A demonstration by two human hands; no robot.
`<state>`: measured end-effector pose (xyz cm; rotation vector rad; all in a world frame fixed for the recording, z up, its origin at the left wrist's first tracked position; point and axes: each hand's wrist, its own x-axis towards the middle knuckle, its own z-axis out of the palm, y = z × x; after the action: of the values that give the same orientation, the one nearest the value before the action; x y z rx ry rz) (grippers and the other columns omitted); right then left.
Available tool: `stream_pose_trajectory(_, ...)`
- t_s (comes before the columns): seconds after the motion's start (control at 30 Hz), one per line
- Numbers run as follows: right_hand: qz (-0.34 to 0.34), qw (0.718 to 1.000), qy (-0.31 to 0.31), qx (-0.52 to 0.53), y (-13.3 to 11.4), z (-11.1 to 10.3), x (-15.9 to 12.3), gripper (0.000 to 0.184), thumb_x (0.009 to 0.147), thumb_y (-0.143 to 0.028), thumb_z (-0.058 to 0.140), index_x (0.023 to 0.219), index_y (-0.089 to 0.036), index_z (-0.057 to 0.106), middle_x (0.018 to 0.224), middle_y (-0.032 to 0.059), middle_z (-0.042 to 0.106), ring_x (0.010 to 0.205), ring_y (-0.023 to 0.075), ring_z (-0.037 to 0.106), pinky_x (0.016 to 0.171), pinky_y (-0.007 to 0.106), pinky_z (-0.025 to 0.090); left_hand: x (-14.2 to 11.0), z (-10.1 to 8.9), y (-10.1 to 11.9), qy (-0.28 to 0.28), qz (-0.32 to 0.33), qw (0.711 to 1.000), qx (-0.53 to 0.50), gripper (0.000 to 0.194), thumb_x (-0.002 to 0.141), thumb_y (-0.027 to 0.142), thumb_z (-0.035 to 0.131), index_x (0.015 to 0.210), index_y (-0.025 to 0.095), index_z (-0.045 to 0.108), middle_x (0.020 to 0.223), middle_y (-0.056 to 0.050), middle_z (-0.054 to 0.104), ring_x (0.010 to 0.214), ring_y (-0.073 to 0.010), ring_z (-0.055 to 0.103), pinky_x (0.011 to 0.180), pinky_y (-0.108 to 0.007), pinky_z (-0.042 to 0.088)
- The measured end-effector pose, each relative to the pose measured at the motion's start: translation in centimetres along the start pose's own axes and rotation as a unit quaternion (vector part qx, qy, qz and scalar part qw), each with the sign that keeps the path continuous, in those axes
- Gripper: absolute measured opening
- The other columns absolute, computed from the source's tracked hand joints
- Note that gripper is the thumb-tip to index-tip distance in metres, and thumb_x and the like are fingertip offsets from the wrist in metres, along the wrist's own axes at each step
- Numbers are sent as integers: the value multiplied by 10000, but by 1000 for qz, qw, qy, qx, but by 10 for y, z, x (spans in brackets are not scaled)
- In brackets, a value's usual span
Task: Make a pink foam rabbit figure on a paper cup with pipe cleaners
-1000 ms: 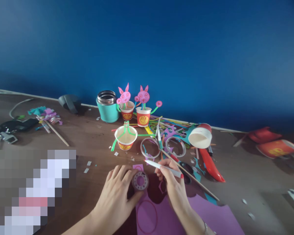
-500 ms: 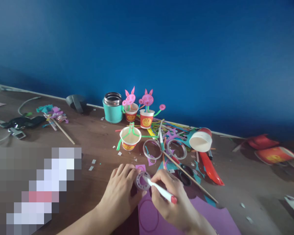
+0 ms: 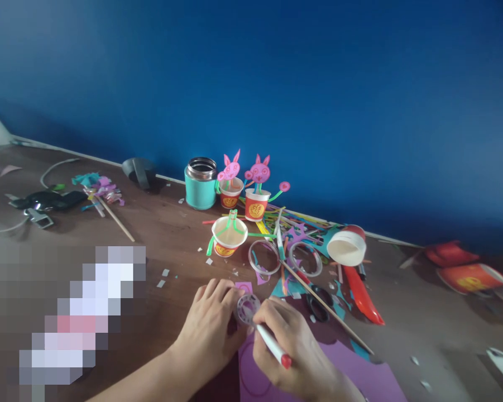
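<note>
On the purple paper [image 3: 360, 365], my left hand [image 3: 211, 318] grips a small clear plastic ring [image 3: 248, 309] at its left edge, thumb below and fingers above. My right hand [image 3: 291, 338] is closed around a white marker with a red end [image 3: 272, 344], its tip side meeting the ring's lower right. Just below, a large drawn oval shows on the paper, partly covered by my right hand. A small pink-purple strip of paper sticks out above the ring. Black-handled scissors [image 3: 319, 306] lie right of my right hand, near a wooden stick [image 3: 326, 307].
Behind stand a paper cup with green straws [image 3: 229, 237], two cups with pink paper faces and a turquoise jar [image 3: 201, 187]. Two clear tape rolls [image 3: 263, 258], straws and paper scraps lie to their right. A red tool [image 3: 362, 296] lies beside a tipped paper cup [image 3: 346, 247].
The marker has swung around the ring's inside from the upper right toward its lower right, and its red end has dropped down and left. The whole view has shifted slightly.
</note>
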<state>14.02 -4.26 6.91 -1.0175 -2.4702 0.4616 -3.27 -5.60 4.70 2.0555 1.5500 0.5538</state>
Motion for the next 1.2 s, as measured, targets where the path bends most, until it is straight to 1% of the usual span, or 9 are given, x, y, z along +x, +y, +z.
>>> stream_pose_trajectory(0.23,-56,991,-62,-102,5,7,-6,154,682,-57,458,745,-197,442,721,33,521,675,190,457,576,304,349,0,3,-2,-4,-11,1000,1,295,752,288,580,1044,254,553,1085,-51,566,991,-253,481,844,-387,364)
stream_pose_trajectory(0.4,-48,984,-100,-137,-2,2,1,127,678,-109,510,754,-200,465,768,29,543,702,190,459,581,305,316,2,3,-2,-9,-17,1000,1,285,756,290,564,1039,252,554,1083,-46,565,985,-248,476,853,-383,356)
stream_pose_trajectory(0.57,18,978,-138,-156,-19,-6,22,134,704,-140,495,823,-194,528,789,42,596,716,195,502,624,308,329,3,4,-2,-6,-14,1000,11,198,760,258,538,955,228,558,1045,-48,575,955,-245,481,819,-376,365)
stream_pose_trajectory(0.63,56,973,-156,-158,-24,-9,34,164,705,-146,479,845,-187,555,767,47,618,720,197,530,638,305,331,3,4,-3,-5,-6,1000,12,225,756,235,528,980,228,553,1045,-49,575,950,-244,483,813,-375,368)
stream_pose_trajectory(0.8,198,950,-193,-141,-25,-18,66,87,663,-186,497,702,-195,574,563,19,582,534,155,496,523,282,238,3,4,-2,-1,-10,1000,16,246,747,249,559,992,237,556,1063,-45,571,977,-249,483,816,-377,371)
stream_pose_trajectory(0.87,243,945,-191,-106,-20,-21,76,39,642,-208,523,607,-202,539,516,-2,537,498,136,441,508,277,215,3,5,-2,4,-14,1000,20,249,743,307,599,979,237,562,1049,-46,571,978,-255,484,825,-390,369)
stream_pose_trajectory(1.03,300,930,-211,11,-1,-26,88,238,644,-228,520,447,-203,390,395,-42,356,438,107,295,463,274,201,3,7,-3,12,-15,1000,23,314,721,364,657,989,229,564,1024,-45,575,955,-256,495,819,-400,372)
stream_pose_trajectory(1.1,320,922,-212,57,6,-26,84,234,658,-209,487,449,-204,383,386,-48,338,426,102,290,439,262,211,3,6,-3,13,-18,999,24,306,716,361,663,976,232,568,1019,-44,575,957,-257,496,817,-397,371)
stream_pose_trajectory(1.2,338,911,-188,145,13,-24,67,160,689,-174,443,532,-202,436,433,-56,386,448,98,348,444,229,262,4,4,-1,11,-21,1000,18,327,715,365,667,1005,250,570,1017,-38,576,960,-254,496,820,-393,368)
